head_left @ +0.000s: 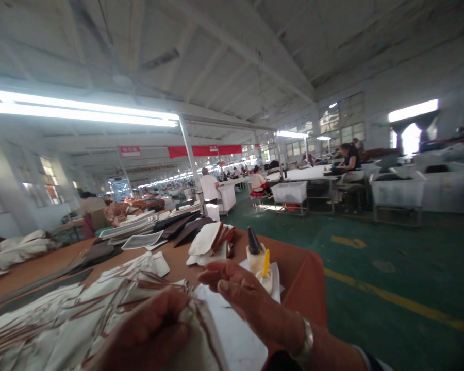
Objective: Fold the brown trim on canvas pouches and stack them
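My left hand (150,330), blurred at the bottom centre, is closed on the edge of a pale fabric piece (201,335) with a brown seam. To its right, my right hand (251,296) has its fingers stretched out flat, holding nothing, above a white sheet (235,330); a silvery bracelet circles the wrist. Just behind that hand stand a bottle with a black cone tip (254,242) and a pale container with a yellow-handled tool (266,263). Overlapping pale pieces with brown edges (81,309) spread over the table on the left.
Folded pale and brown pieces (211,242) lie on the brown-covered table (305,278), beyond my hands. Dark pieces (185,229) and white frames (143,239) are farther left. People sit and stand at other tables; wheeled white bins (398,190) stand at right.
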